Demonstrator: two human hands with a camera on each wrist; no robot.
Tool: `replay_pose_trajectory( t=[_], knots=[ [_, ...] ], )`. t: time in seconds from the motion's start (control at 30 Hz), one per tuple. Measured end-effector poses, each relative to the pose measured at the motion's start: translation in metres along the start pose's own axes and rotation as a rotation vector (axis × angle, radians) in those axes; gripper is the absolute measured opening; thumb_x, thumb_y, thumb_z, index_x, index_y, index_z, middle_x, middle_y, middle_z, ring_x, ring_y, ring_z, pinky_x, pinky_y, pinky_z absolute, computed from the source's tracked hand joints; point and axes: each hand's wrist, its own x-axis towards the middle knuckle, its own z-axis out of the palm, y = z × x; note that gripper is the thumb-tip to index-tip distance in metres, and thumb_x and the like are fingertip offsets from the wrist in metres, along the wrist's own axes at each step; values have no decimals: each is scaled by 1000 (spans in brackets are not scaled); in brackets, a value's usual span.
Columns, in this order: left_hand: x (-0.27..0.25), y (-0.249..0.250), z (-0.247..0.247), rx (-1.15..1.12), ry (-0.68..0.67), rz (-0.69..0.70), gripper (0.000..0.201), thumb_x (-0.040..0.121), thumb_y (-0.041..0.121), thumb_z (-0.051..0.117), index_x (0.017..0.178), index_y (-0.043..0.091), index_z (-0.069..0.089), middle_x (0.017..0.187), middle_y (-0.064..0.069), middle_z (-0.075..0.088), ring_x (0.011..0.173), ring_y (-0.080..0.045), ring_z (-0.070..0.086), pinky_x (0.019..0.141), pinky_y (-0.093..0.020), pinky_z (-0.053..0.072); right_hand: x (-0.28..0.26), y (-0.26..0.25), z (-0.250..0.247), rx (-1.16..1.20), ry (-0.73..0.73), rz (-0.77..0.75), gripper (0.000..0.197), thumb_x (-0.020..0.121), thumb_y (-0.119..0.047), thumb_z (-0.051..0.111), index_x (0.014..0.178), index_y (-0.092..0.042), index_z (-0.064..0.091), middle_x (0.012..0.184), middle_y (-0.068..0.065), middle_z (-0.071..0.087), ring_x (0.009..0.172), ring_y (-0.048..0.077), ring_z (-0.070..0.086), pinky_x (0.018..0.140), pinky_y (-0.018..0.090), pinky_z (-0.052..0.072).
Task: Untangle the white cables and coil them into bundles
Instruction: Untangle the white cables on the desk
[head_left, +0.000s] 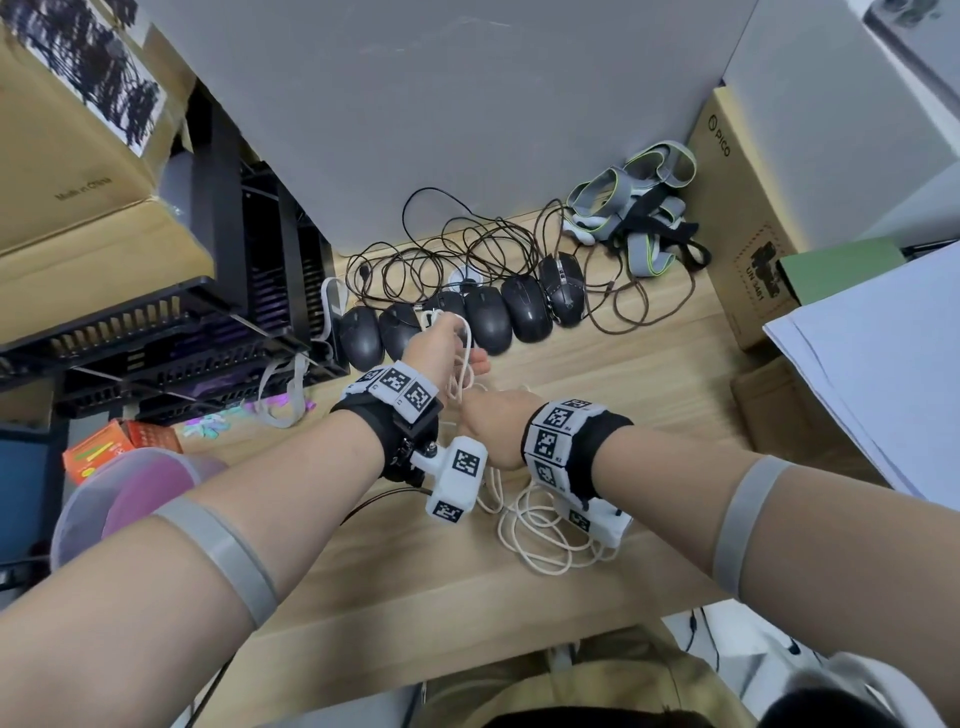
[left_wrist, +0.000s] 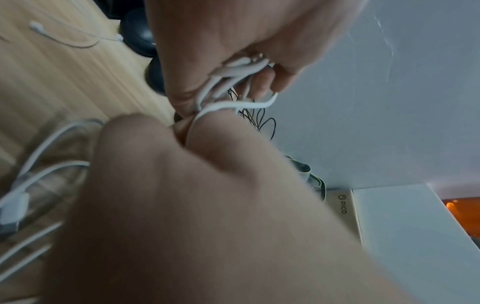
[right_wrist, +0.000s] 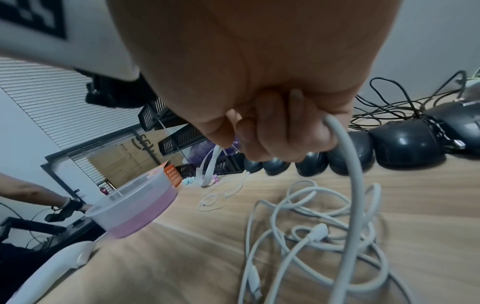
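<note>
Nearest the person, a loose heap of white cables (head_left: 545, 535) lies on the wooden desk (head_left: 467, 587) just under and near of the two wrists, its loops crossing one another and at least one plug end lying among them. One strand rises out of that heap into the right hand (head_left: 493, 421), whose fingers are curled round it; the right wrist view shows the cable leaving the closed fist and dropping straight down to the heap. Just beyond and to the left, the left hand (head_left: 441, 343) is raised and grips a small bunch of white loops (left_wrist: 233, 82) between curled fingers and thumb, so coiling seems under way while most of the cable is still tangled below. To do this step well, the left hand should hold the finished turns firmly and still, while the right feeds slack in short lengths, letting the strand slide through the fist. If a crossing lifts with it, stop and shake or pick it free rather than pull it tight. Farther off stands a row of black computer mice (head_left: 467, 317) with dark thin leads (head_left: 467, 249) tangled behind; keep the white strand from snagging them.
</note>
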Motion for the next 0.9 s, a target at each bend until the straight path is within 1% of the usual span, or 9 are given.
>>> replay_pose_trajectory(
  t=[0.03,0.1,0.17,0.27,0.4,0.57,0.67,0.77,0.9],
  knots=[
    [-2,1,0,-30,-38,-24,23,90,18,50,69,10,50,74,-18,74,67,-33,72,56,-29,46,1,2,3,-8,2,6,27,96,-24,49,112,-2,48,102,13,62,81,29,58,80,42,52],
    [-4,1,0,-86,-76,-31,32,91,18,51,61,15,42,58,-12,67,51,-29,67,57,-31,48,3,7,8,46,15,30,33,97,-32,41,114,-4,45,105,13,62,91,32,61,87,45,49],
    [-4,-1,1,-138,-79,-46,33,91,18,52,61,18,38,46,-1,40,36,-19,40,52,-29,45,4,13,14,156,45,29,36,97,-37,34,112,-6,46,101,12,59,91,29,58,89,45,48],
    [2,-3,-5,-49,-73,-17,30,88,19,50,64,22,32,55,3,22,45,-14,16,41,-19,24,2,27,22,248,55,37,34,96,-36,35,101,-8,53,100,14,61,91,30,58,84,38,48],
    [10,1,-24,347,-110,-19,25,93,30,55,75,14,47,50,4,36,35,-13,27,34,-18,23,-7,57,33,302,-14,153,35,93,-37,50,87,-7,65,83,9,63,80,26,58,73,32,46],
    [2,-9,-34,893,-256,-50,37,98,37,49,80,10,66,48,4,38,37,-13,31,40,-18,27,-11,64,18,546,224,123,34,83,-41,66,64,-20,48,61,-4,51,60,15,50,56,27,39],
    [0,-15,-28,878,-340,-85,50,100,43,45,70,9,67,50,-1,40,35,-12,27,38,-15,23,-7,58,0,519,351,45,40,88,-49,61,64,-21,44,60,-5,47,55,13,46,54,28,36],
    [2,-10,-28,628,-409,-133,52,98,45,45,64,8,60,59,-7,49,36,-10,21,37,-14,13,-5,64,-6,446,408,73,44,91,-51,56,64,-19,44,58,-2,46,55,15,45,53,30,34],
    [-3,-4,-26,597,-504,-109,37,81,53,61,75,18,52,57,1,37,53,-13,13,40,-18,9,-5,67,0,414,449,111,51,92,-55,51,59,-17,41,55,1,45,53,19,44,51,31,29]
  ],
)
